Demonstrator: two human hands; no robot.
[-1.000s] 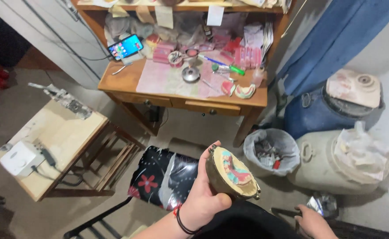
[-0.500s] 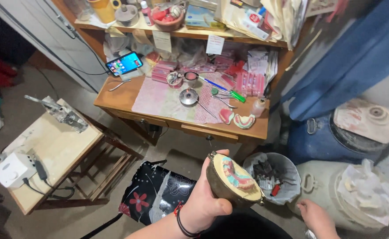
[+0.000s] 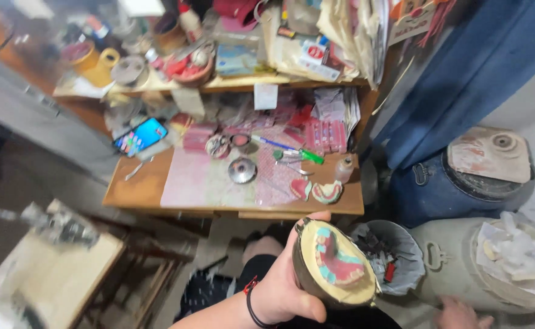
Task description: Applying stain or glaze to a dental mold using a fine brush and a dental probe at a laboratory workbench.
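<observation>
Fingers of the left hand [image 3: 282, 291] wrap the underside of a dark metal oval flask filled with cream plaster and a pink denture with teal teeth [image 3: 335, 263], thumb on its near edge. Its long axis runs from upper left to lower right, open face tilted up, below the wooden desk [image 3: 142, 190]. The right hand [image 3: 460, 314], barely in frame, seems open and empty. A white square paper label [image 3: 265, 96] hangs from the shelf edge.

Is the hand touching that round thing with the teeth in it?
Touching. The head view shows the left hand wrapped around the round mould with the pink and teal teeth, thumb pressed on its upper rim and fingers cupping its lower side.
</observation>
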